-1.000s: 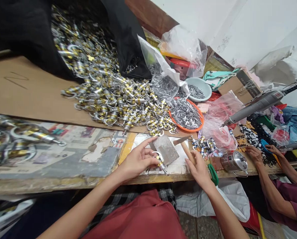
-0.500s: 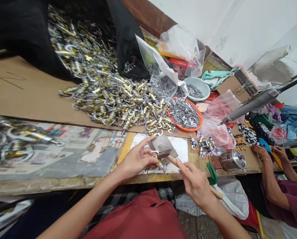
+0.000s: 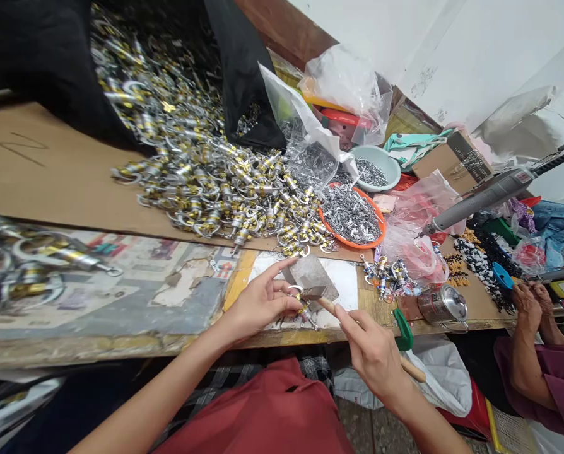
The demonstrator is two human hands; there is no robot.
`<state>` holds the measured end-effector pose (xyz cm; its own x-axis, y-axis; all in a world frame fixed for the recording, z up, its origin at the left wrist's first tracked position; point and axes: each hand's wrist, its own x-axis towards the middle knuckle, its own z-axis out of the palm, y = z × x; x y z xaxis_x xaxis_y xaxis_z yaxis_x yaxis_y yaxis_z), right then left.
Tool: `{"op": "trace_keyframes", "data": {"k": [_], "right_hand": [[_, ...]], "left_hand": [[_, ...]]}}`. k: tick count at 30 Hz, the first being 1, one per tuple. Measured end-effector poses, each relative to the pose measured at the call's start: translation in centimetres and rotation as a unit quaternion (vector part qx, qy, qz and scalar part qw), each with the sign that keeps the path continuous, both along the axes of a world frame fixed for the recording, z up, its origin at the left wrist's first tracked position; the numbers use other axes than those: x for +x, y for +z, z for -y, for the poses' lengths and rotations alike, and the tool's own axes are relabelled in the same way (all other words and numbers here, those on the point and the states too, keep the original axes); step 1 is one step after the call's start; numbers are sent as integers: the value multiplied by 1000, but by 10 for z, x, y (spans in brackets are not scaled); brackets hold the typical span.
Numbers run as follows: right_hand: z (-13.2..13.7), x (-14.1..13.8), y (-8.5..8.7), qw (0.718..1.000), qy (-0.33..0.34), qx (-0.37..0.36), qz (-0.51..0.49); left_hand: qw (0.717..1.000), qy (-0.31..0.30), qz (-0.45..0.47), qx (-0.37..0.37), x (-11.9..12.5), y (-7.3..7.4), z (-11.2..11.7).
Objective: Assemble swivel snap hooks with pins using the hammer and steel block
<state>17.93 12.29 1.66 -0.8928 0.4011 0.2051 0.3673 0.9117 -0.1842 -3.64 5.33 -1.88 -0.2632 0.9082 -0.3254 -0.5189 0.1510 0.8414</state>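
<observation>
left hand (image 3: 258, 306) has its grip pinching a small silver and gold swivel clasp (image 3: 303, 309), right at the near edge of a grey metal block (image 3: 310, 271) at the front of the table (image 3: 121, 348). right hand (image 3: 374, 354) grip is curled round a small hammer with a wooden handle (image 3: 328, 306), head just over the clasp, can't tell if touching. big pile of silver and gold clasps (image 3: 206, 183) sits further back.

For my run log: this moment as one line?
left hand: holds silver-and-gold swivel clasp by grey metal block | right hand: grips wooden-handled hammer, head near clasp
</observation>
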Motion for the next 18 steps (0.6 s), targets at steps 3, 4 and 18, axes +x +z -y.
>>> {"op": "trace_keyframes", "data": {"k": [3,4,18], "right_hand": [[2,-1,0,1000,-15,-5,7],[2,-1,0,1000,-18,-14,2],[2,-2,1,999,-7,-11,-39]], "left_hand": [[1000,2,1,0,0,0,0],[1000,3,2,0,0,0,0],[1000,0,-4,6,1,0,1]]}}
